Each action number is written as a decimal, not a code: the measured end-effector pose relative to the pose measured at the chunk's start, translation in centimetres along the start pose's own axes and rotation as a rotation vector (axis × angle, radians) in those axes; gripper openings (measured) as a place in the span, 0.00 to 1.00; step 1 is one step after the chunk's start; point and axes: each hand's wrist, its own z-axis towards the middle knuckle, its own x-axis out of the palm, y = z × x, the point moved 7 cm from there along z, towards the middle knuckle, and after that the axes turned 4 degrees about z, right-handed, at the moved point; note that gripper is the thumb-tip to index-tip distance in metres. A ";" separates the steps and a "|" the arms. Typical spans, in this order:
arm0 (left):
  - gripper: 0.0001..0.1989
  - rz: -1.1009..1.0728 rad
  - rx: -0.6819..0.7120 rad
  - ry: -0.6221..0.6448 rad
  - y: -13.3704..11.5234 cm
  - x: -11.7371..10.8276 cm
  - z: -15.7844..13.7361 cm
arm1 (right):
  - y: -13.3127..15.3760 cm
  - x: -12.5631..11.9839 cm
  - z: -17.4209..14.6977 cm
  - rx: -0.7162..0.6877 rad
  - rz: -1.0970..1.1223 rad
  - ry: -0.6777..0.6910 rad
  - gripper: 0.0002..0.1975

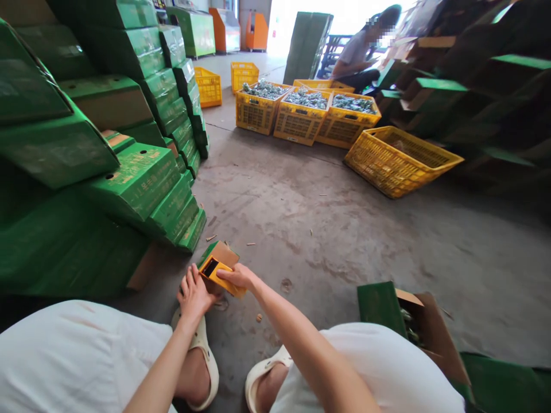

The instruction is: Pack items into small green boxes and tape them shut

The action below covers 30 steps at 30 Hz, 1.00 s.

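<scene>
right hand [239, 276] has a yellow gadget [230, 282] gripped, thumb laid along its top, fingers closed round it; gadget has a dark window at the end nr the left hand [193, 295]. gadget sits right up against a small green + brown cardboard box [226, 253], low over the floor [279, 218], btwn the knees & just past the white shoes [210, 367]. left hand is at the near left side of that box, fingers bent & a bit spread, tips at the box edge; can't tell if they're gripping it or just resting on it. box underside is hidden by the hands, so can't tell if it touches the floor.

on the left, a tall stack of green boxes [142, 178], some w/ round holes in the lid, reaches nearly to the small box. lower right, by the knee in white trousers [365, 350], an open box [447, 338], green w/ brown inside, w/ small greenish bits in it, partly hidden.

further off, three yellow crates [300, 120] stand side by side, full of small shiny pcs; nr them a tilted yellow crate [400, 166]. behind, another person [350, 60] sits bent fwd nr more green boxes, blurred on the right.
</scene>
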 end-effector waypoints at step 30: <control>0.60 0.021 0.100 0.028 -5.8 2.5 -4.3 | -15.0 -5.4 -14.8 0.374 -0.074 -0.042 0.28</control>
